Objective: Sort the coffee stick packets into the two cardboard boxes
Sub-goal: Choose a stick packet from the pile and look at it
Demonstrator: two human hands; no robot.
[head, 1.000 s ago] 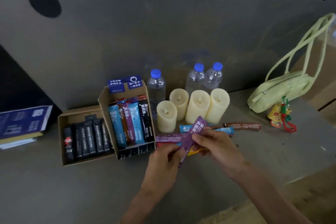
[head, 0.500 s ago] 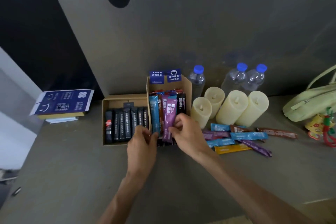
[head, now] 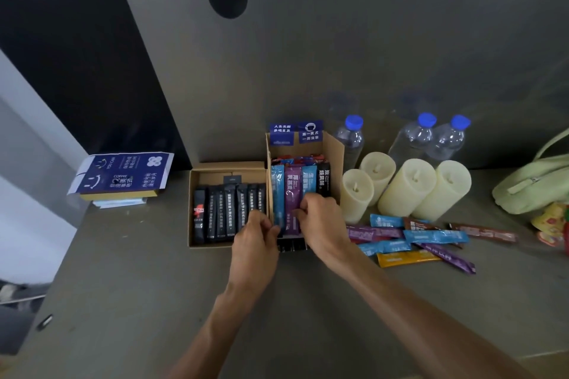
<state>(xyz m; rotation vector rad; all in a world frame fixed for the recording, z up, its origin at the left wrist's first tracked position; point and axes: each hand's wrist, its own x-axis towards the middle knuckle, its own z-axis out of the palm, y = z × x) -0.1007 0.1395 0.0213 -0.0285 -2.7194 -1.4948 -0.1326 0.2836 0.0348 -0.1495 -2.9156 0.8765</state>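
Two cardboard boxes stand side by side at the back of the table. The left box [head: 197,174] holds a row of black stick packets [head: 229,212]. The taller right box [head: 335,152] holds coloured packets, among them a purple packet [head: 292,191] in the front row. My right hand [head: 323,221] pinches the lower end of that purple packet inside the box. My left hand [head: 254,238] rests at the front edge between the boxes, fingers touching a blue packet [head: 278,194]. Several loose packets [head: 421,240], blue, purple, brown and yellow, lie to the right.
Several cream candles [head: 406,191] and three blue-capped water bottles [head: 351,140] stand right of the boxes. A pale green handbag [head: 532,184] with a charm lies at far right. A blue printed box [head: 123,175] sits on papers at left. A grey wall stands close behind.
My right hand carried the purple packet from over the loose pile to the right box and lowered it into the front row. My left hand moved to the box front. The view swung left.
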